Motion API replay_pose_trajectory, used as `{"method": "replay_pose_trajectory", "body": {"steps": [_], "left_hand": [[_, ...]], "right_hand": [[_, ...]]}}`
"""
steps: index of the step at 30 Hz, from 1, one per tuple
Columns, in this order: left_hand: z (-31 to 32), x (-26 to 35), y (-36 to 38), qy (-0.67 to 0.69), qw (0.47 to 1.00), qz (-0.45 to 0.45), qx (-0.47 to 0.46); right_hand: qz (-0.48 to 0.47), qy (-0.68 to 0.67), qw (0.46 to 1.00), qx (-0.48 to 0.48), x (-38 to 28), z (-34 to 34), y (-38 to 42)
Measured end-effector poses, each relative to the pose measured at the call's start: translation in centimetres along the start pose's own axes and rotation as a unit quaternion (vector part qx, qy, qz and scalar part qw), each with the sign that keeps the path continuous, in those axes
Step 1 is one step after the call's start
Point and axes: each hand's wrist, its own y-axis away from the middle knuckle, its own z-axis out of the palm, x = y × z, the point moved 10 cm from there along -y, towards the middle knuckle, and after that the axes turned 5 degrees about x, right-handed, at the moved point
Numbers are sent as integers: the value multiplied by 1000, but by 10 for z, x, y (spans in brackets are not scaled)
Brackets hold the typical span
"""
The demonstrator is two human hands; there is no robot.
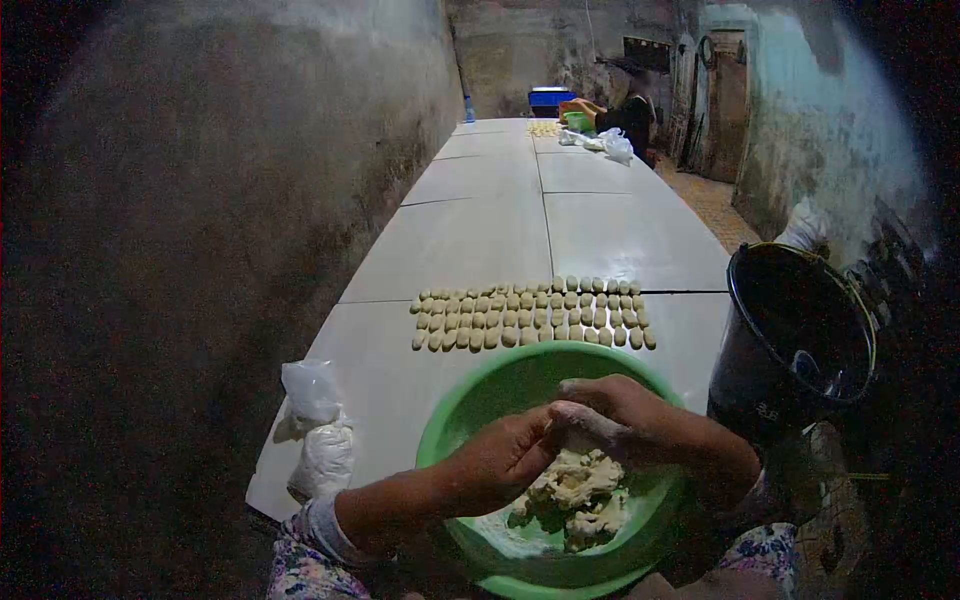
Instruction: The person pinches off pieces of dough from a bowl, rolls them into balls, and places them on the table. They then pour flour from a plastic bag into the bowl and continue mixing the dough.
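Observation:
My left hand (515,450) and my right hand (620,410) are cupped together above a green basin (450,400). Their fingers press against each other, and whatever lies between the palms is hidden. White flour dusts the fingers of the right hand. Below them, a torn, lumpy mass of pale dough (580,485) sits in the basin, with flour on the basin's bottom. Just beyond the rim, small oval dough pieces (525,318) lie in several neat rows on the white tabletop (400,400).
A tied plastic bag of white powder (325,460) stands at the table's left edge. To the right is a large black bucket (745,370). At the far end, a person (635,110) works by another green bowl (578,121), plastic bags (610,145) and a blue crate (551,97).

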Motion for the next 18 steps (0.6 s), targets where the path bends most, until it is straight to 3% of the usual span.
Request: {"method": "replay_pose_trajectory", "body": {"steps": [2,4,6,8,10,12,13,18], "left_hand": [[-4,-1,2,-31,1000,3,3],[4,-8,2,130,985,-104,-45],[2,-12,3,114,988,-98,-26],[-3,-13,4,92,989,-119,12],[-8,-21,4,56,991,-120,16],[-9,-20,3,41,994,-101,9],[-9,-20,3,42,994,-101,10],[-9,-17,3,48,991,-114,39]], "right_hand": [[5,19,1000,-9,-1,2,2],[-39,-12,999,-18,-13,3,4],[-61,50,997,-11,-7,4,2],[-11,-22,1000,-18,1,3,1],[-23,-49,998,10,-3,-3,1],[48,-197,978,41,13,-8,2],[61,-113,991,22,20,-9,1],[-24,-14,1000,-3,5,-1,-1]]}}
